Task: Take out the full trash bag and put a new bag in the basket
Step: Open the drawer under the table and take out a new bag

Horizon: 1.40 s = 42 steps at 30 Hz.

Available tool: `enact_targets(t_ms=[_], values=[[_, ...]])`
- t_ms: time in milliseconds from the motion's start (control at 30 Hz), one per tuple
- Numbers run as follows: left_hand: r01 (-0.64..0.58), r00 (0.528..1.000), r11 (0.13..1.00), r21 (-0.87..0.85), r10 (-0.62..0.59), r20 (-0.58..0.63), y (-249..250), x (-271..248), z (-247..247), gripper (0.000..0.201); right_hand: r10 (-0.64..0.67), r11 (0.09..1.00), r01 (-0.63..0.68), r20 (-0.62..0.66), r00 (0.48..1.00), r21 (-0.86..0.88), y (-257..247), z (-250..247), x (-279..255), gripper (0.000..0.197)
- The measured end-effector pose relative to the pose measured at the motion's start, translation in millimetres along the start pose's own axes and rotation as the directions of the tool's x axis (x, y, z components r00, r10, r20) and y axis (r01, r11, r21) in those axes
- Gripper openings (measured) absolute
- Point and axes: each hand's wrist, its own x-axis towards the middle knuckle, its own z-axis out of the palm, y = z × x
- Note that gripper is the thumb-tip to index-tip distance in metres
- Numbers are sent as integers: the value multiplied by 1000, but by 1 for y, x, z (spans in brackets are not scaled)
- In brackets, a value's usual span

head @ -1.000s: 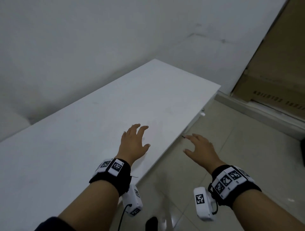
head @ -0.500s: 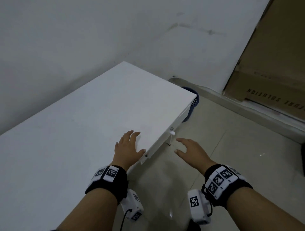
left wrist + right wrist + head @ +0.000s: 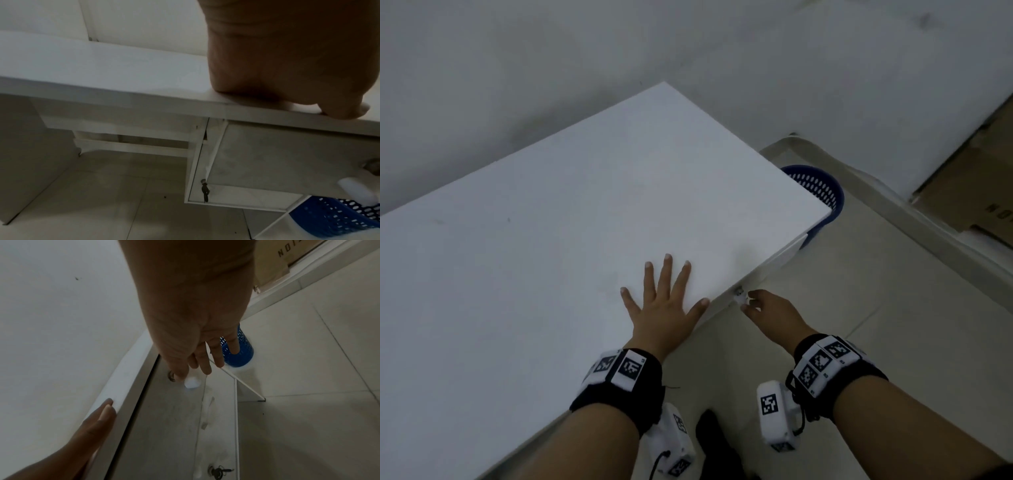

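Note:
A blue perforated basket [image 3: 825,192] stands on the floor past the far end of the white desk [image 3: 551,240], half hidden by the desk top. It also shows in the left wrist view [image 3: 333,217] and the right wrist view [image 3: 240,358]. No trash bag shows in any view. My left hand [image 3: 664,281] lies flat, fingers spread, on the desk top near its front edge. My right hand [image 3: 748,301] is at the desk's front, below the edge. Its thumb and fingers pinch the white drawer knob [image 3: 191,382].
A key hangs in a lock [image 3: 205,190] on the desk front, left of the drawer. A cardboard box [image 3: 969,178] leans at the right behind a raised sill [image 3: 893,212]. Tiled floor [image 3: 876,325] lies to my right. A white wall runs behind the desk.
The view has moved toward the desk's end, bringing the basket closer. My left hand has flattened on the desk top. My right hand has reached in from open air to the drawer knob.

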Motion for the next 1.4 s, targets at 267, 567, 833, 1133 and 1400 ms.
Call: enact_targets(t_ms=[267,567,833,1133,1400], values=[[34,998,999,6,-34,-50,4,-6,0,72,-35,998,37,36,999,-45,9,13,44,30],[107,993,994,8,-107,-58,14,-13,5,69,-151,986,157,101,983,-52,40,-5,20,25],[212,967,974,-75,-220,-124,32,-21,15,62,-71,992,50,184,980,113,95,-5,-18,18],[229,921,953,-196,-278,-275,39,-25,22,63,-5,971,-51,236,972,233,121,5,-24,15],[212,786,797,-565,-482,-386,96,-72,77,30,-17,959,-61,268,963,277,124,4,-23,11]])
